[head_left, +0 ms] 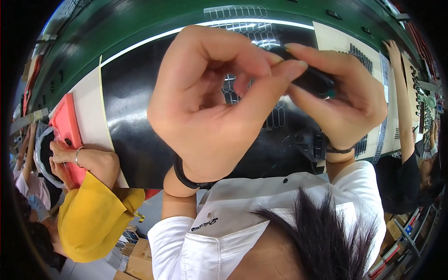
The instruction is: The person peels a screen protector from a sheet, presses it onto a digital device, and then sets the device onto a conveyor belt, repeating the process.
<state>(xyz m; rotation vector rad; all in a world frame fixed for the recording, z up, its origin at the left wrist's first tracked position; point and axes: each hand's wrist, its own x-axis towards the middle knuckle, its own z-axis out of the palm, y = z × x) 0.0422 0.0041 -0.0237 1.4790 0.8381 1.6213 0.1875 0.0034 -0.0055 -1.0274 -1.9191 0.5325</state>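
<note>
A long green surface [154, 21] runs beyond the far edge of the black mat [130, 98], which serves as landmark. The mat lies on a cream counter [87, 100] that shows at its left and right. Left of the mat sits a co-worker in a yellow top [93, 217], forearms at a red tray [65, 116]. A sheet of pale rounded outlines [275, 114] lies on the mat, partly hidden behind the hands. The left hand [205, 107] and right hand [352, 86] are raised above the mat. Between them, over its right half, is a dark elongated piece [313, 81]: the right hand holds it between thumb and fingers, while the left thumb and forefinger are narrowed to a pinch on its left end. Small black parts [334, 14] rest on the green surface beyond the mat.
</note>
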